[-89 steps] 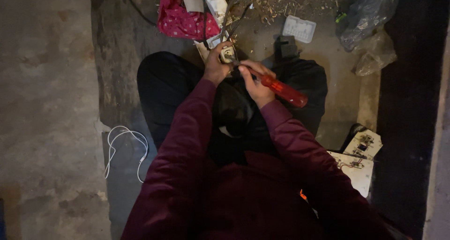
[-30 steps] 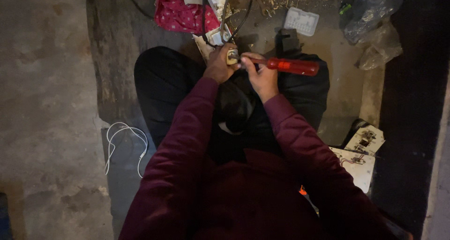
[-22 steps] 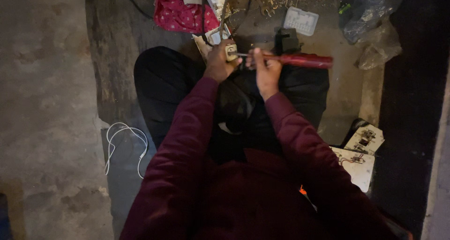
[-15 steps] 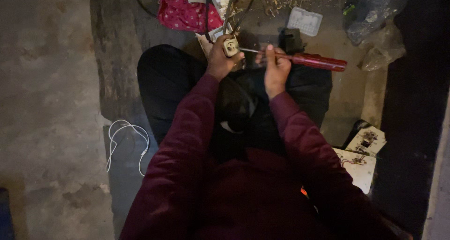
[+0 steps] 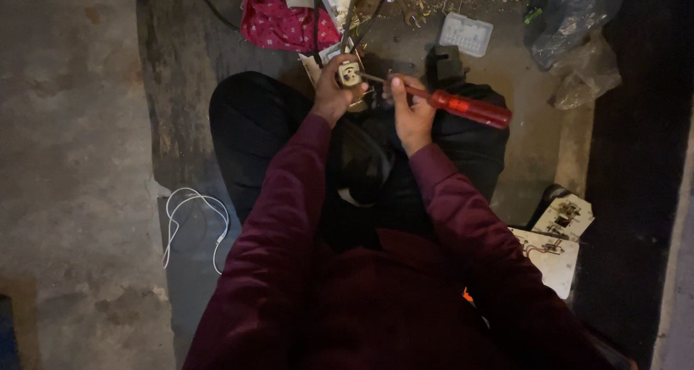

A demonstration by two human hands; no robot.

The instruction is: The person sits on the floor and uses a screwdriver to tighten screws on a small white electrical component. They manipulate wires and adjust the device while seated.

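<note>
Since a moment ago, I see the red-handled screwdriver (image 5: pixel 463 107) tilt; my right hand (image 5: pixel 412 109) grips its stiff shaft, left hand (image 5: pixel 334 91) clamps the small rigid socket (image 5: pixel 350 73) at twelve o'clock.

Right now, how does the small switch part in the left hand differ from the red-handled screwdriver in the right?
The switch part is small, squarish and pale; the screwdriver is long and thin with a red handle. The left hand wraps the switch part from below, while the right hand pinches the screwdriver near the shaft, leaving most of the handle sticking out to the right. Both are held above the person's lap, the screwdriver's tip pointing at the switch part.
</note>
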